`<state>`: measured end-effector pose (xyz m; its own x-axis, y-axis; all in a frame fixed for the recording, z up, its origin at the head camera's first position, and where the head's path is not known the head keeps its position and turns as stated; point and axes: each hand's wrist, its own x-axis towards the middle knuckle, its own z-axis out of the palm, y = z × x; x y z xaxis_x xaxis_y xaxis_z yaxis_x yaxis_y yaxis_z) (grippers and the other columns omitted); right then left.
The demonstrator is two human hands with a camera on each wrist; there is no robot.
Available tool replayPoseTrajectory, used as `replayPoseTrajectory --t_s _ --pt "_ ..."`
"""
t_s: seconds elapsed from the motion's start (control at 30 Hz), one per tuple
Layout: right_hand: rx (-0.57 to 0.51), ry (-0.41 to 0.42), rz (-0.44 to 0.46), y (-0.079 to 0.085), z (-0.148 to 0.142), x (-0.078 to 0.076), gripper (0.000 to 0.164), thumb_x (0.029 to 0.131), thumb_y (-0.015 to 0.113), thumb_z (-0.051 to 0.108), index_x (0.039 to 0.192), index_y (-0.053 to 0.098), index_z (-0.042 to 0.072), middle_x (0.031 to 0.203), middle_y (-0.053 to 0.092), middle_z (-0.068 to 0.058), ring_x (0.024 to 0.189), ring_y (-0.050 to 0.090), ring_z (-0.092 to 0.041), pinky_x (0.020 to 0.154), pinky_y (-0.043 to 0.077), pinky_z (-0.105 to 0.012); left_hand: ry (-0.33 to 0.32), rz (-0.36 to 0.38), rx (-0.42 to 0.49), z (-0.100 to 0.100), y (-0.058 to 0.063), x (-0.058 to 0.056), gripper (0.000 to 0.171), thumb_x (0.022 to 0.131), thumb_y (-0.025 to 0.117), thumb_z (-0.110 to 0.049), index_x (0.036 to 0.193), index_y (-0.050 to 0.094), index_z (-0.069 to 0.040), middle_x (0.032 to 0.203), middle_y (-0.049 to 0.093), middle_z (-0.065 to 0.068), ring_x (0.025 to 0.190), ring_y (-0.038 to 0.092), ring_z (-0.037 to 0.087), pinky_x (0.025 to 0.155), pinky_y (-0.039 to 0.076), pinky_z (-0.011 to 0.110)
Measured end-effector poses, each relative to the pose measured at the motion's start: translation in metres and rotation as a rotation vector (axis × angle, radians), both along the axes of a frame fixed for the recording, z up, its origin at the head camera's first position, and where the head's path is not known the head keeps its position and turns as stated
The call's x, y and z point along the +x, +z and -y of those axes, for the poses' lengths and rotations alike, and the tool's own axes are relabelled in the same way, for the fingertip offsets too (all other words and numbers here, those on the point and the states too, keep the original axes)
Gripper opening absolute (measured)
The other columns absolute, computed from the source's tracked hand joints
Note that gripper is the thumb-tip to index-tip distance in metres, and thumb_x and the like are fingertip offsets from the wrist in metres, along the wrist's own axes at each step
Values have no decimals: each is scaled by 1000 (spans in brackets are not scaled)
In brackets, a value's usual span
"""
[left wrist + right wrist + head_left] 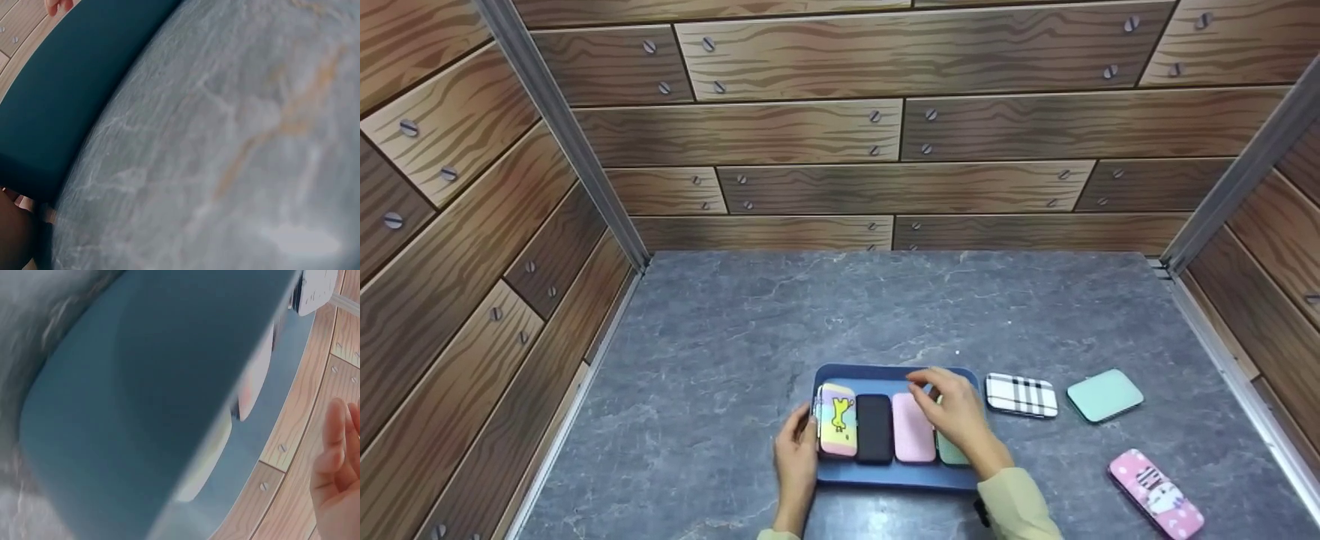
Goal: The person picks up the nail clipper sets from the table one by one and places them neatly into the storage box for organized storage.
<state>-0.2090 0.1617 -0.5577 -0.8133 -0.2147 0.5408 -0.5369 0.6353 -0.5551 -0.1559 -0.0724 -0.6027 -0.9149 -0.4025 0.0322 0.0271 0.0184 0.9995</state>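
Head view: left hand (796, 454) right at a blue rectangular tray (896, 475), can't tell if gripping; right hand (958, 411) empty, loosely bent over a pink rounded-rectangular case (913, 439) and green rounded-rectangular case (952, 453); between hands, a black rounded-rectangular case (874, 431).

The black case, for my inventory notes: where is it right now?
In the head view, the black case lies in the blue tray, slightly left of centre, between the yellow-animal case on its left and the plain pink case.
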Motion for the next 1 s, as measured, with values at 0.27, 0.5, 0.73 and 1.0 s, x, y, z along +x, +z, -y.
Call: replayPoseTrajectory --t_s 0.27,0.5,0.73,1.0 --pt "5 -81 5 3 -16 -1 12 80 74 11 91 73 15 81 67 8 57 52 1 47 44 -19 1 12 -2 -1 3 1 30 91 53 3 119 55 13 116 59 28 110 57 35 95 48 37" --pt "-10 -104 9 0 -32 -3 13 80 73 8 92 73 13 81 67 7 61 54 -3 50 49 -27 -4 4 3 0 2 0 30 91 53 3 119 55 13 116 59 28 110 56 35 94 48 36" --pt "-43 -124 -21 -4 -48 -5 12 79 73 2 90 73 8 76 64 6 64 56 -5 52 49 -29 1 10 6 -1 0 0 30 91 53 4 119 56 13 117 58 29 110 56 36 94 48 35" --pt "-49 -169 -63 -8 -67 -6 17 76 72 -4 88 72 7 76 63 4 67 56 -9 54 45 -29 9 23 26 2 -27 -11 31 91 55 0 121 57 8 120 58 25 112 56 32 96 47 35"
